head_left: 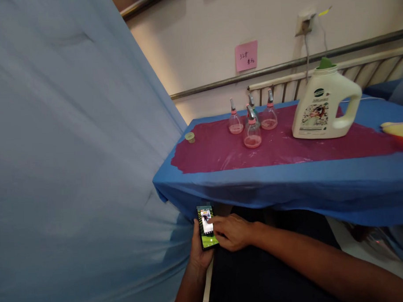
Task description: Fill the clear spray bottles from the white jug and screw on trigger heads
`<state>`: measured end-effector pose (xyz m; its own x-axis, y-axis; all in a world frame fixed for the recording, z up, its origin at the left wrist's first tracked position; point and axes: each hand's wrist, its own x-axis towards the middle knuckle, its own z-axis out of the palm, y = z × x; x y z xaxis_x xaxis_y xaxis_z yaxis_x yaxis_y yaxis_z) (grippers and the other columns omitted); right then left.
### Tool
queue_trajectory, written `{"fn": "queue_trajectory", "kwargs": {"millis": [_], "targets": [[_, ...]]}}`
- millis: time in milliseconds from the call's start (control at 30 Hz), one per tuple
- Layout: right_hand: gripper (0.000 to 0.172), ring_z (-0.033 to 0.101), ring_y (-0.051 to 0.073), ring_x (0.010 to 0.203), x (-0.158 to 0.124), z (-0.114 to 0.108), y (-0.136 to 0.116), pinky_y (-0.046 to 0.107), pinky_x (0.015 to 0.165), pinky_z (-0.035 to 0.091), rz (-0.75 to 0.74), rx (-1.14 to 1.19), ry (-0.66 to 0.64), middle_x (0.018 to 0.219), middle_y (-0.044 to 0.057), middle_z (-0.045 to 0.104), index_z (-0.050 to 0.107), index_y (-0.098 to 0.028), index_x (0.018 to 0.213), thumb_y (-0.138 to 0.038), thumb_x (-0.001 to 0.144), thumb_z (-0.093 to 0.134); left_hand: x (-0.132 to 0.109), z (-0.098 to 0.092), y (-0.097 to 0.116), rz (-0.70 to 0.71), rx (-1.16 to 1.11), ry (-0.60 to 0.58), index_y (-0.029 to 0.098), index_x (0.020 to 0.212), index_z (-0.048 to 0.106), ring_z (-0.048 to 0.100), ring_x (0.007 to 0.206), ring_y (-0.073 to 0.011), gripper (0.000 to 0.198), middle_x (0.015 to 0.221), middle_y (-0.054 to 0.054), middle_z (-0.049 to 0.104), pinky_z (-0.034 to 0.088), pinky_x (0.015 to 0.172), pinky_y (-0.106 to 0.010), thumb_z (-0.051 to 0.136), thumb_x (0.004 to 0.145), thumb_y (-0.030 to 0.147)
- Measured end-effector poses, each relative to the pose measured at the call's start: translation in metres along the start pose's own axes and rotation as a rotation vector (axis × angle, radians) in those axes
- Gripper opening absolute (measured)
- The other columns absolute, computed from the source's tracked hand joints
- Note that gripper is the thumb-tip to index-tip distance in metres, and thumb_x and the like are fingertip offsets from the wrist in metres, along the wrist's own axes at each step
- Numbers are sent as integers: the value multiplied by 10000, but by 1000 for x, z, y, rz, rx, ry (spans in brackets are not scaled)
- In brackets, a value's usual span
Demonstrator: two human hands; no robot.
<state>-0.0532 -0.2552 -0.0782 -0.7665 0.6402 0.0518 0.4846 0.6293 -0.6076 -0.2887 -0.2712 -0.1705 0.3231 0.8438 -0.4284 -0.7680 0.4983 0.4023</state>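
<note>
A lit smartphone point(207, 241) rests upright in my left hand point(199, 250), whose thumb lies along its left edge. The lower back of the phone is hidden by the hands. My right hand point(233, 231) comes in from the right with its index finger stretched to the screen; the other fingers are partly curled and grip nothing. On the screen a small bright picture shows over a green background. Both hands are low, in front of the blue-covered table point(275, 181) and above my dark-clothed lap.
Several clear spray bottles point(253, 138) with pink liquid stand on a dark red sheet point(218, 152). Beside them are a large cream jug point(319, 107) and a small lidded cup point(190, 137). A pale blue curtain point(72, 151) hangs at left. A pink note point(246, 56) is on the wall.
</note>
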Motion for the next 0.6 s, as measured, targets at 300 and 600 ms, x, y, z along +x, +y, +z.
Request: {"fn": "queue_trajectory", "kwargs": {"millis": [300, 600], "targets": [[346, 840, 330, 1326, 18, -4, 3, 514, 1179, 662, 65, 17, 42, 1864, 155, 562, 820, -175, 1281, -338, 1171, 535, -4, -3, 2, 35, -8, 97, 198, 1338, 883, 877, 1307, -360, 390, 1228, -144, 934, 637, 1269, -539, 597, 1229, 439], [255, 780, 352, 1467, 14, 16, 18, 504, 1191, 658, 12, 164, -13, 1845, 108, 601, 832, -215, 1244, -315, 1108, 641, -2, -12, 16, 48, 8, 208, 141, 1357, 861, 901, 1195, -326, 521, 1233, -158, 927, 662, 1214, -493, 539, 1241, 533]]}}
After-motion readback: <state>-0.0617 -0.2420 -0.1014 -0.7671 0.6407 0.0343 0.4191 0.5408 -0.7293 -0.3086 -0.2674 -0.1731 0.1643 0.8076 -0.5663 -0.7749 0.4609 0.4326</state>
